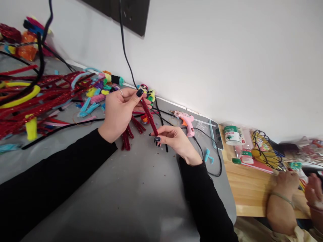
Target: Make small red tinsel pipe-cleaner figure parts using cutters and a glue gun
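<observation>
Between my two hands runs a short length of dark red glittery pipe cleaner [149, 116], slanting down to the right above the grey table. My left hand [121, 109] pinches its upper end between thumb and fingers. At its lower end, my right hand [174, 139] has thumb and fingertips closed on it. Several more short red glittery pipe cleaner pieces [126, 138] lie on the table below my left hand. Two small figures [150, 95] with yellow and green parts stand behind my left fingers, partly hidden.
A pink glue gun [185, 121] and its black cord lie right of my hands, near a phone [216, 134]. Piled pipe cleaners [50, 97] cover the left side. On a wooden table [247, 191] are bottles [232, 134] and another person's hands [285, 188].
</observation>
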A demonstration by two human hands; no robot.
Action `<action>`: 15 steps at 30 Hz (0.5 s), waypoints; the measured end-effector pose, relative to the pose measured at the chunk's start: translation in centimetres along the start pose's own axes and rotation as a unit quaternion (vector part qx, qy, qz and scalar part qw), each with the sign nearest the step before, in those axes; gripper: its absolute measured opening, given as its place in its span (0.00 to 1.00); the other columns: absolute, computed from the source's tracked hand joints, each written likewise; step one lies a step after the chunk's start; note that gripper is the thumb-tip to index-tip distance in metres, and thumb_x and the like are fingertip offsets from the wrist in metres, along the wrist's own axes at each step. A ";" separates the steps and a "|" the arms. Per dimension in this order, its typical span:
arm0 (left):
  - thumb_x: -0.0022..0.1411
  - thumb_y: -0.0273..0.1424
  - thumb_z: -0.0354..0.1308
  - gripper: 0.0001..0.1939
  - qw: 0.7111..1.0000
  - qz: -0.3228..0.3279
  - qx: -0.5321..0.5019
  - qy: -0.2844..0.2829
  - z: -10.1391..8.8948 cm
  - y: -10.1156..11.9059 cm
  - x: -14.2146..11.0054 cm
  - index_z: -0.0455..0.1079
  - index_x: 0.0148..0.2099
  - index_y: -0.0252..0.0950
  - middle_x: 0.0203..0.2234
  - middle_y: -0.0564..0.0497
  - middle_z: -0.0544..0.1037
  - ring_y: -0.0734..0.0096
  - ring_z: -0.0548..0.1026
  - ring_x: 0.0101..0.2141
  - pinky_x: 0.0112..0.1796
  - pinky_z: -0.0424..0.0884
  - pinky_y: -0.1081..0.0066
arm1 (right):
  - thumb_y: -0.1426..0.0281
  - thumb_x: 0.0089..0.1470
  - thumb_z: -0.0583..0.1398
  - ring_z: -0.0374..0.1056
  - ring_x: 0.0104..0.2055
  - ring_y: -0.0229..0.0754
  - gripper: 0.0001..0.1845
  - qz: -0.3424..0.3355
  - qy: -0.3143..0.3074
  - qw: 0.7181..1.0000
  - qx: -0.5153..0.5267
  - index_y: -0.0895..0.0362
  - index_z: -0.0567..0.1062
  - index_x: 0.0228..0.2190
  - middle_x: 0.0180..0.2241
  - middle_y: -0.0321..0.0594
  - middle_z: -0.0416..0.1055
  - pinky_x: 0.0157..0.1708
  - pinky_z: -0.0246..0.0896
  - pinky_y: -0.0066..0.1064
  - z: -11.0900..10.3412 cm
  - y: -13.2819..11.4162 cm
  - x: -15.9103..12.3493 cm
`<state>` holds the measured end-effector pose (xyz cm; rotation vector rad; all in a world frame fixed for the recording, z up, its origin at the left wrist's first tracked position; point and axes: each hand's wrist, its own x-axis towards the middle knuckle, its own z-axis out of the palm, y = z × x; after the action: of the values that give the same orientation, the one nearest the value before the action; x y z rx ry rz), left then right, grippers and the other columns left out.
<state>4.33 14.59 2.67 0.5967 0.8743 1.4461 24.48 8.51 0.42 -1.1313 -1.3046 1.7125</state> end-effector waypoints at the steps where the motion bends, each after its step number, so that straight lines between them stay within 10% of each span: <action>1: 0.63 0.23 0.73 0.08 1.000 0.004 0.005 -0.004 0.0 0.0 0.0 0.79 0.32 0.35 0.26 0.47 0.84 0.62 0.88 0.33 0.32 0.82 0.78 | 0.55 0.45 0.80 0.71 0.29 0.35 0.20 -0.001 0.000 1.000 -0.002 0.54 0.85 0.34 0.35 0.38 0.83 0.32 0.73 0.29 0.1 -0.1 0.0; 15: 0.63 0.28 0.75 0.08 0.999 0.026 0.039 -0.021 -0.4 -0.4 0.1 0.78 0.34 0.38 0.27 0.48 0.84 0.56 0.89 0.38 0.34 0.84 0.72 | 0.51 0.45 0.79 0.67 0.27 0.33 0.24 -0.003 -0.008 0.999 -0.033 0.55 0.81 0.30 0.32 0.36 0.79 0.27 0.66 0.27 0.0 -0.3 0.0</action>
<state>4.25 14.62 2.06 0.7095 0.8910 1.4466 24.46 8.55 0.72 -1.1518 -1.3812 1.6874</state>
